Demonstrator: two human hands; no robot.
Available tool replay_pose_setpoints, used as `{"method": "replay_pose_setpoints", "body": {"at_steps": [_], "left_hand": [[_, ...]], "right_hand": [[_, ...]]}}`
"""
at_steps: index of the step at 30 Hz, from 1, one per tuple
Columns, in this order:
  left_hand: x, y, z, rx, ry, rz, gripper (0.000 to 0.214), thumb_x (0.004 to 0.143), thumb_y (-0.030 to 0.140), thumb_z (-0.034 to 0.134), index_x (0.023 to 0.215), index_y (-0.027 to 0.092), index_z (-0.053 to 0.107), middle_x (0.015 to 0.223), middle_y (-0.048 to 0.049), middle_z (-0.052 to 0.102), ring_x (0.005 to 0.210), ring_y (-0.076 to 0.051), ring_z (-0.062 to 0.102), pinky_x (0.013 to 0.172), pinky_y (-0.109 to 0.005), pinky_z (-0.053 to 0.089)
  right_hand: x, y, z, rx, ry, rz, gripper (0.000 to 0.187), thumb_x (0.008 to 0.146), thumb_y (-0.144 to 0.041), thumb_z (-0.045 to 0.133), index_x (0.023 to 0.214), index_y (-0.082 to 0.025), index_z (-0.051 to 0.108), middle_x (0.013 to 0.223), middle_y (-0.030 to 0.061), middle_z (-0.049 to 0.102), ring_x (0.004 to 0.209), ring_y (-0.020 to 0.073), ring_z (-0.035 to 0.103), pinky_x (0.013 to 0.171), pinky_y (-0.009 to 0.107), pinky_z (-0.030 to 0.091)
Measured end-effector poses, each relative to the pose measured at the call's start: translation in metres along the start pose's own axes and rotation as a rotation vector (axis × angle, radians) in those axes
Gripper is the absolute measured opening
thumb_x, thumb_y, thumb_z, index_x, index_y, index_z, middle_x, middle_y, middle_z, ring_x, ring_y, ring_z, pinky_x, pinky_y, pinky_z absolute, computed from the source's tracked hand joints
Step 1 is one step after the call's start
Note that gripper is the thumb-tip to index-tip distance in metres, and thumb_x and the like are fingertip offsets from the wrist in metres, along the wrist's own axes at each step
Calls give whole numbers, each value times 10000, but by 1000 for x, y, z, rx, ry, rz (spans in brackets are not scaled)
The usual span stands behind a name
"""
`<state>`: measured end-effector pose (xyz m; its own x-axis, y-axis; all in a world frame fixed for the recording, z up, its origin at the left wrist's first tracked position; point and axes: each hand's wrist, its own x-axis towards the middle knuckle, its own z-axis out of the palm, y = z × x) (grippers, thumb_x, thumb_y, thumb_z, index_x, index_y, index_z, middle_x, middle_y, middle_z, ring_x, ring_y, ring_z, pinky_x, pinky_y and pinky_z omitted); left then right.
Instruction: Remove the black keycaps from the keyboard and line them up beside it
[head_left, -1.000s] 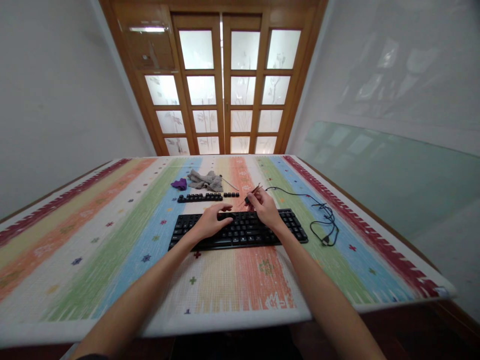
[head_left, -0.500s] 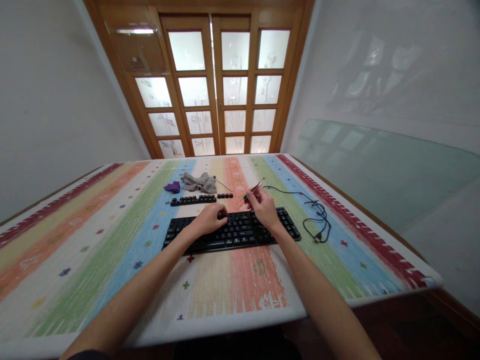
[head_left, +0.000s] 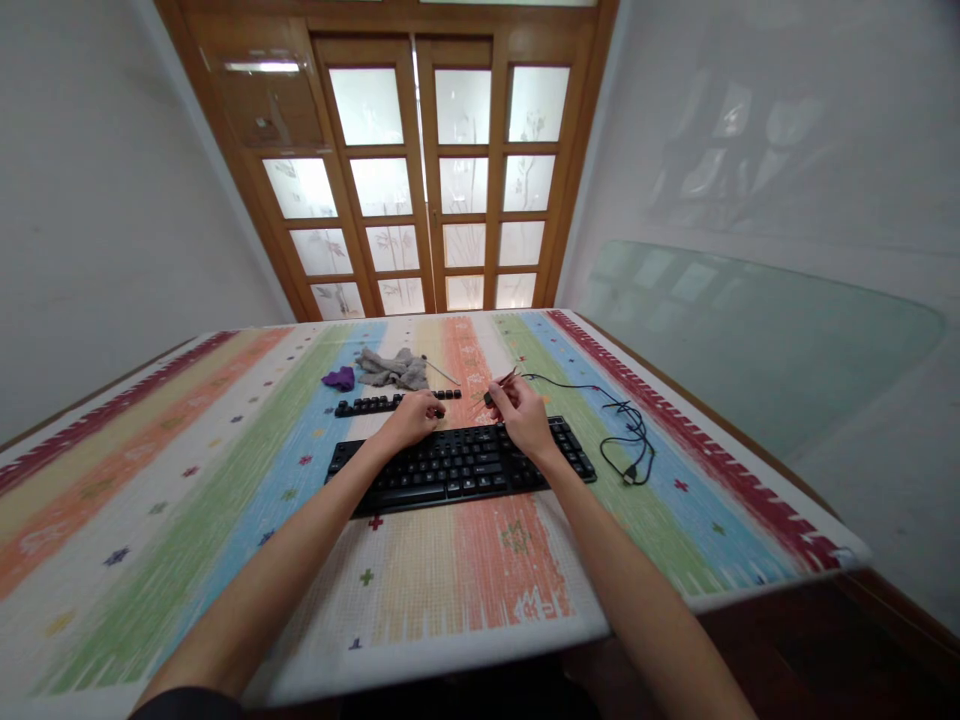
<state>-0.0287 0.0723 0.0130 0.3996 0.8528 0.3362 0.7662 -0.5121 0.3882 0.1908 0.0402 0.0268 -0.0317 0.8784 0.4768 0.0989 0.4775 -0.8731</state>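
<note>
A black keyboard [head_left: 457, 465] lies on a striped cloth-covered table [head_left: 225, 480]. Behind it runs a row of loose black keycaps [head_left: 367, 405]. My left hand [head_left: 411, 420] reaches past the keyboard's back edge to the right end of that row, fingers curled down; what they hold is hidden. My right hand [head_left: 517, 415] hovers over the keyboard's upper right part, pinching a thin reddish wire tool [head_left: 504, 381] with a small black keycap at its tip. The keyboard's black cable [head_left: 626, 435] coils to the right.
A grey rag [head_left: 390, 368] and a small purple object [head_left: 340, 378] lie behind the keycaps, with a thin stick [head_left: 442, 372] beside them. Wooden glazed doors [head_left: 427, 180] stand behind the table. A glass-topped surface [head_left: 750, 330] borders the right side.
My left hand has moved from the keyboard's keys forward to the row of loose keycaps. My right hand has stayed near the keyboard's upper right with the tool. The view has shifted slightly.
</note>
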Motion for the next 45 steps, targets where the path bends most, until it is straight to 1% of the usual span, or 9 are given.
{"method": "replay_pose_setpoints", "body": {"at_steps": [5,10,15,17,19,21,23,36,45], "left_hand": [[3,-9,1,23,-46,1,136,674,124,632,762,142,734,775,-48,658,657,-145,605,668,-254,508],[2,-14,-1,69,-79,27,148,717,124,588,768,160,722,772,-46,672,730,-175,617,747,-288,496],[2,-17,0,146,-18,36,236,720,120,595,906,205,712,836,-43,689,856,-221,600,808,-332,490],[2,-18,-1,156,-18,38,213,723,128,605,879,211,724,817,-50,683,874,-233,588,813,-340,486],[4,-20,-1,164,-41,66,144,726,147,624,795,208,736,796,-58,677,872,-242,572,832,-356,476],[6,-22,-1,170,-58,99,102,733,170,642,737,200,740,818,-68,680,862,-243,557,851,-376,466],[8,-24,-2,169,-42,113,93,737,182,654,720,194,745,863,-77,679,864,-243,545,858,-390,461],[16,-29,-4,199,38,95,100,758,183,664,730,196,760,912,-94,621,955,-277,527,888,-449,444],[18,-31,-1,249,53,81,115,793,189,644,760,190,753,910,-94,616,961,-276,528,899,-437,439]], "right_hand": [[0,0,0,-3,-1,7,423,845,-615,560,869,-193,552,682,30,646,531,153,599,523,266,501],[0,0,1,-8,2,6,411,846,-603,564,868,-193,559,688,32,645,537,152,604,512,261,506],[-1,0,1,-20,5,8,417,845,-608,559,879,-192,564,690,33,649,538,152,604,511,261,512],[-1,0,1,-19,4,7,417,846,-606,560,885,-191,564,695,34,656,536,151,606,518,263,517],[-1,0,1,-16,3,8,410,849,-599,562,886,-191,565,695,34,658,535,150,607,524,265,520],[-1,-1,1,-9,2,8,398,852,-587,567,886,-190,567,690,32,656,534,150,606,528,265,520],[-1,-1,1,-6,-3,5,388,856,-579,568,881,-192,567,689,32,653,536,150,605,531,265,520],[-1,2,2,-22,-20,-2,389,864,-584,554,883,-196,574,699,36,668,536,154,614,541,272,521],[-1,2,2,-37,-53,-3,382,872,-578,547,854,-198,562,701,37,662,535,150,605,541,270,514]]}}
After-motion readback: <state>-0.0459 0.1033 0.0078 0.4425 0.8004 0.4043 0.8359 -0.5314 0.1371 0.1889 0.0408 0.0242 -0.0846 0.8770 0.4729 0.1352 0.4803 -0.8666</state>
